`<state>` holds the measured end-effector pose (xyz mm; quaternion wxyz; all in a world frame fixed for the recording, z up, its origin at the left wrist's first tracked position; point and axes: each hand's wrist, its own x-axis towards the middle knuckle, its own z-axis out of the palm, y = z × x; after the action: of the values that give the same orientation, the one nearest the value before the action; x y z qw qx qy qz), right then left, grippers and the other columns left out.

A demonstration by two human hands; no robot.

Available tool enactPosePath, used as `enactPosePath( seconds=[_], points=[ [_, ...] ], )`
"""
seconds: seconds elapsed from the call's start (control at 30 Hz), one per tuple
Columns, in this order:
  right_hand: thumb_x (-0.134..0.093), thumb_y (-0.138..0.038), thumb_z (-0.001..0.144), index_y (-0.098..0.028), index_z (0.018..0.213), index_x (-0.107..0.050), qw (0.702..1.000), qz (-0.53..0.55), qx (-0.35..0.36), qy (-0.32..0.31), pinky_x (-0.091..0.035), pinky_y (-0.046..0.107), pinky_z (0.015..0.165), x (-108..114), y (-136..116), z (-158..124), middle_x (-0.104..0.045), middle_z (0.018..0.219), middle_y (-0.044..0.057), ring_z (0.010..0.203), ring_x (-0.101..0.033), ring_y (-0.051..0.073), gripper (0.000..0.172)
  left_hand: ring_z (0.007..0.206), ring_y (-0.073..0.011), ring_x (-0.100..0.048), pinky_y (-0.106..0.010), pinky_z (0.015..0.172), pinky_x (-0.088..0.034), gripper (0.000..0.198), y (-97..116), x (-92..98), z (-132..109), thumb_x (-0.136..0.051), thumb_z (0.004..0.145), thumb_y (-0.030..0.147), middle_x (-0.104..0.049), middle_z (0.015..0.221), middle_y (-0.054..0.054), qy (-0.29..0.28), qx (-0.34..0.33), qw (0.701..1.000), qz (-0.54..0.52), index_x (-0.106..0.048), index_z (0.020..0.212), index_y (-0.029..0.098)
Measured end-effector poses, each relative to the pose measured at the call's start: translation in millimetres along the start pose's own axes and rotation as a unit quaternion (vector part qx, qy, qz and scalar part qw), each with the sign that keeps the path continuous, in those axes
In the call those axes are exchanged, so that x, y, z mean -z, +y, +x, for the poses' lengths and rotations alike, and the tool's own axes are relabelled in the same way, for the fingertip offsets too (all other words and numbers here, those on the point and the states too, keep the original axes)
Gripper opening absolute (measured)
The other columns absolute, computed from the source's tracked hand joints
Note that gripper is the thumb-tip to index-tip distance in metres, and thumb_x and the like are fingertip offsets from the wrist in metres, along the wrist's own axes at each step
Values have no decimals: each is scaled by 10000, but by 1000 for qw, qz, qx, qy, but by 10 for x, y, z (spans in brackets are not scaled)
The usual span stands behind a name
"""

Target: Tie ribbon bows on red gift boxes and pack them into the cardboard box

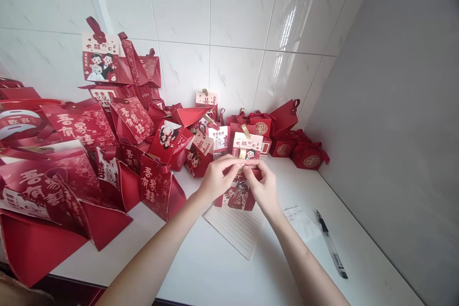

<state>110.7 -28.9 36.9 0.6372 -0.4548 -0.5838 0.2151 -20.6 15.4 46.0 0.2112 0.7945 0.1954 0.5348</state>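
Observation:
A small red gift box (238, 195) with a cartoon figure in traditional dress stands upright in front of me, over a lined sheet of paper (236, 229). Both hands meet at its top edge. My left hand (221, 176) is closed in a pinch there, and my right hand (262, 182) pinches the same edge from the other side. The fingers hide the top of the box. A gold ribbon loop (242, 153) shows just above the fingertips; I cannot tell which box it belongs to. Right behind stands a white-topped red box (248, 140).
Many red paper gift boxes (159, 185) are piled across the left side, some stacked high against the tiled wall. Darker red boxes (309, 155) stand at the back right. A black pen (333, 246) and a crumpled paper slip (300, 222) lie on the white table (287, 267).

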Motion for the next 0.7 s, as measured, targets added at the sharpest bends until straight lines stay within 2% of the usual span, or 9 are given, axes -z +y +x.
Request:
enactPosePath(
  seconds=[0.13, 0.37, 0.6, 0.7],
  points=[
    [-553, -326, 802, -197, 882, -610, 1000, -2, 4, -3, -483, 285, 664, -4, -8, -9, -641, 776, 17, 703, -598, 157, 162, 917, -138, -630, -252, 807, -522, 212, 9, 33, -23, -497, 867, 170, -688, 958, -40, -9, 45, 998, -37, -679, 975, 185],
    [-598, -332, 758, -195, 893, -613, 1000, -19, -8, 4, -499, 287, 656, -3, -14, -29, -649, 748, 15, 681, -610, 162, 193, 975, -150, -617, -266, 876, -515, 420, 30, 70, -46, -481, 717, 23, -664, 1030, -41, -36, 30, 998, -40, -653, 1067, 182],
    [-582, -313, 730, -183, 890, -612, 999, -31, -5, 13, -507, 292, 672, -18, -12, 1, -651, 769, 22, 709, -614, 166, 208, 990, -153, -613, -275, 894, -517, 455, -7, 77, -27, -477, 693, 16, -659, 1032, -36, -40, 40, 998, -18, -640, 1084, 182],
    [-582, -319, 715, -178, 864, -601, 999, -21, -23, 17, -496, 285, 629, -28, -12, 15, -644, 754, 21, 657, -598, 159, 206, 1000, -158, -612, -281, 899, -519, 451, -34, 74, -28, -485, 696, 21, -657, 1047, -35, -40, 45, 998, -10, -638, 1084, 192]
  ],
)
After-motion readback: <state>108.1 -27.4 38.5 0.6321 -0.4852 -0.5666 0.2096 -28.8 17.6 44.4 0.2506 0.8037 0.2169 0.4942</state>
